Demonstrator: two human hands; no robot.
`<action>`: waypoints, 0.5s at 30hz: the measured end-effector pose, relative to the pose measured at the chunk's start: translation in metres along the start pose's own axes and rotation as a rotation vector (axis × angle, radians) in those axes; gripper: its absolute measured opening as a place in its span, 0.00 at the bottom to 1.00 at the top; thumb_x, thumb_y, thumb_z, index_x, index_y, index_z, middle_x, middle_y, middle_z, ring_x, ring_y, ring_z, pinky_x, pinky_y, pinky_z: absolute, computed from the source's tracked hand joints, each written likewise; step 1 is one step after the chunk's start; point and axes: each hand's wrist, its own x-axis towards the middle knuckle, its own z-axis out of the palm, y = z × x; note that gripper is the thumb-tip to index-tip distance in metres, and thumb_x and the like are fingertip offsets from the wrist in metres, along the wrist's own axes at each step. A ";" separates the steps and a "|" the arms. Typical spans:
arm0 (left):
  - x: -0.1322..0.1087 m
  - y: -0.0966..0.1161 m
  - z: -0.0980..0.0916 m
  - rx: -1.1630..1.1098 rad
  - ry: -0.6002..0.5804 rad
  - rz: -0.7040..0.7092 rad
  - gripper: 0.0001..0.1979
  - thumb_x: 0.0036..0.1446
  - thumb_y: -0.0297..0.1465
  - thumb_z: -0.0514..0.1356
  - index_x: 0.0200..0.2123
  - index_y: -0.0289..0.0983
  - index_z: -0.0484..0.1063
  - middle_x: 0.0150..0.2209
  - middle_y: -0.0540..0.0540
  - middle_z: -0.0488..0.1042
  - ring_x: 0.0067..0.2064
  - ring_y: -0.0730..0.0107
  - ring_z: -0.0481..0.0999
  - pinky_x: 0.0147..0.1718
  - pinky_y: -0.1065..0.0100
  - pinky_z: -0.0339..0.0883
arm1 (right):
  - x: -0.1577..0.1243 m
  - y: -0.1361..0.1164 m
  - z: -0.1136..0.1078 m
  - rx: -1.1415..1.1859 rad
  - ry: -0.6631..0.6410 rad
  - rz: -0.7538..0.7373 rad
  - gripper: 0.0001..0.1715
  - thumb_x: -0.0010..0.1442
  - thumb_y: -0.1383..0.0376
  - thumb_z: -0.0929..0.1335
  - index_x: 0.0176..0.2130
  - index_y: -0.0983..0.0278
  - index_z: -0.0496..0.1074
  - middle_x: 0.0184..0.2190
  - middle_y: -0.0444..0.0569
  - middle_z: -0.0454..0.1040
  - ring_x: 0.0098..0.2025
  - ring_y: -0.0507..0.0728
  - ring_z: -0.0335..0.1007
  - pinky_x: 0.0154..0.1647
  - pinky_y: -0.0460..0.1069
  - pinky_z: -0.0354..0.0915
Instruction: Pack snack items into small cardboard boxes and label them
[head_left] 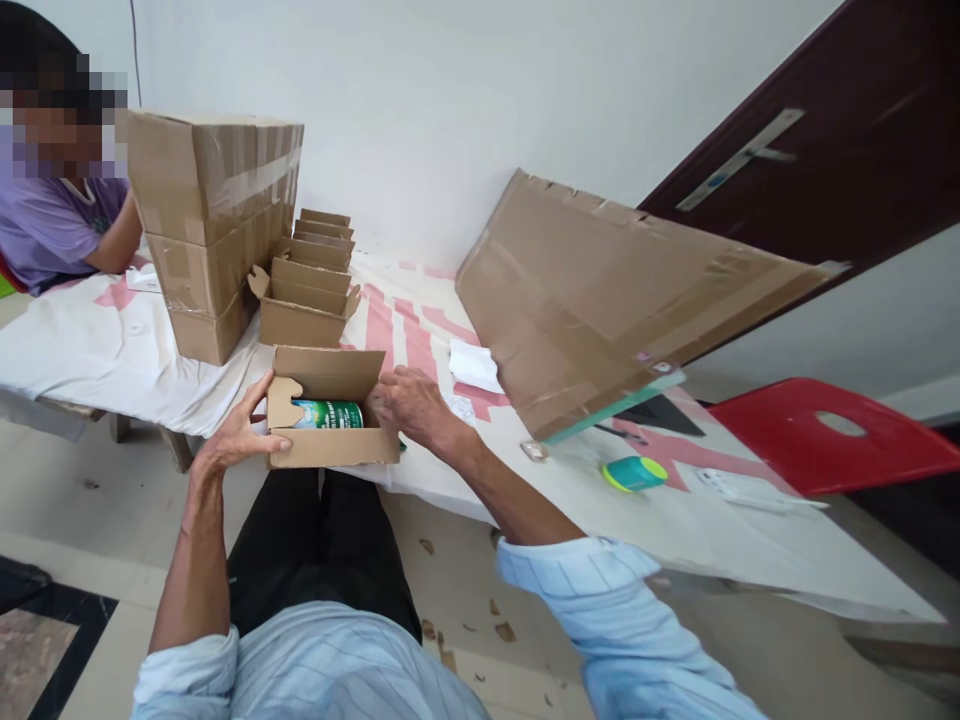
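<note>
A small open cardboard box sits at the near edge of the table, with a green and white can lying inside it. My left hand grips the box's left end flap, thumb on the front wall and fingers curled round. My right hand rests against the box's right end, fingers bent on the cardboard. The box's back flap stands upright.
A row of several folded small boxes stands behind. Stacked taped cartons are at the left, where a person in purple sits. A big flattened carton leans at the right, with a teal cap, white paper and a red stool.
</note>
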 end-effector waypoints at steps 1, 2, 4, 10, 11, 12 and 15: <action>0.000 0.000 0.000 -0.005 0.001 0.000 0.67 0.44 0.51 0.78 0.80 0.47 0.48 0.79 0.37 0.52 0.77 0.32 0.56 0.68 0.43 0.67 | 0.005 -0.002 -0.001 0.005 -0.046 -0.028 0.06 0.67 0.68 0.71 0.40 0.64 0.82 0.42 0.58 0.82 0.49 0.65 0.74 0.49 0.55 0.64; 0.000 -0.001 0.000 -0.007 0.003 -0.001 0.67 0.44 0.51 0.78 0.80 0.47 0.48 0.79 0.37 0.52 0.77 0.32 0.56 0.68 0.43 0.67 | 0.010 -0.003 -0.001 0.015 -0.094 -0.055 0.05 0.67 0.67 0.73 0.42 0.64 0.82 0.43 0.58 0.82 0.49 0.65 0.75 0.49 0.55 0.65; -0.001 -0.001 0.001 -0.004 0.007 -0.008 0.66 0.44 0.50 0.78 0.80 0.47 0.48 0.79 0.37 0.52 0.77 0.33 0.57 0.68 0.43 0.67 | 0.018 -0.005 -0.002 0.042 -0.172 -0.092 0.08 0.65 0.64 0.75 0.46 0.63 0.81 0.46 0.58 0.82 0.52 0.66 0.76 0.50 0.55 0.67; -0.002 -0.002 0.001 -0.001 0.018 -0.004 0.65 0.46 0.49 0.78 0.80 0.47 0.49 0.78 0.36 0.54 0.77 0.33 0.56 0.68 0.41 0.66 | 0.039 -0.008 -0.004 0.236 -0.309 -0.220 0.24 0.63 0.62 0.76 0.58 0.62 0.79 0.57 0.59 0.79 0.59 0.67 0.76 0.58 0.55 0.69; -0.003 -0.002 0.002 -0.003 0.019 -0.001 0.65 0.46 0.49 0.78 0.80 0.47 0.48 0.78 0.37 0.53 0.77 0.33 0.56 0.68 0.41 0.66 | 0.042 -0.008 -0.003 0.279 -0.324 -0.239 0.26 0.63 0.62 0.76 0.59 0.62 0.78 0.58 0.58 0.79 0.60 0.67 0.76 0.60 0.55 0.68; -0.003 -0.002 0.002 -0.008 0.017 0.003 0.64 0.46 0.48 0.78 0.80 0.47 0.48 0.79 0.37 0.52 0.77 0.33 0.55 0.68 0.42 0.66 | 0.045 -0.009 -0.001 0.313 -0.333 -0.252 0.28 0.62 0.62 0.77 0.61 0.62 0.77 0.60 0.58 0.79 0.62 0.67 0.75 0.63 0.55 0.67; -0.003 -0.004 0.003 -0.009 0.005 0.012 0.64 0.47 0.48 0.77 0.80 0.47 0.47 0.80 0.38 0.49 0.77 0.33 0.56 0.67 0.43 0.68 | 0.051 -0.012 0.005 0.355 -0.352 -0.260 0.32 0.61 0.63 0.76 0.63 0.62 0.76 0.62 0.58 0.77 0.65 0.68 0.73 0.67 0.56 0.65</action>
